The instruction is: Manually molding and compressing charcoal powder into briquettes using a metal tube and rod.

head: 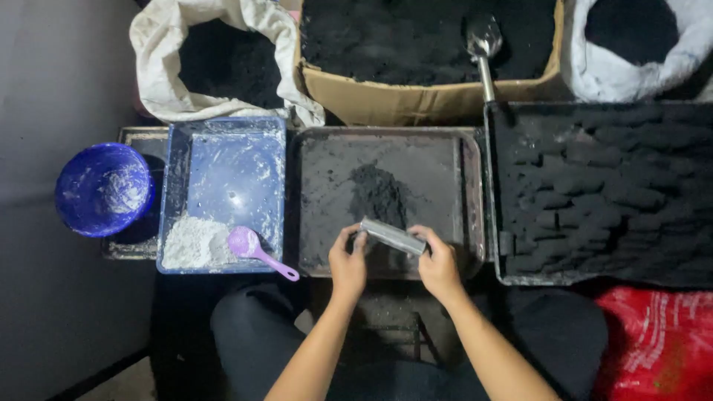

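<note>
dark floor (74, 111) bears blue bowl (104, 189), blue tray (223, 171), grey tray (386, 148), black tray (601, 126), cardboard box (416, 100).

Makeshift floor workshop, sacks (223, 63) and cardboard box (427, 96) of black powder, tray of charcoal briquettes (601, 193)

Blue tray (223, 171) sat left of centre, white powder (191, 243) heaped in its near corner, purple scoop (252, 246) resting beside the heap. Blue bowl (104, 189) stood far left. White sack (215, 59) and cardboard box (423, 93) of black powder lay beyond; metal scoop (483, 44) stuck in the box. Black briquettes (609, 193) filled the right tray. Red bag (657, 341) lay near right.
</note>
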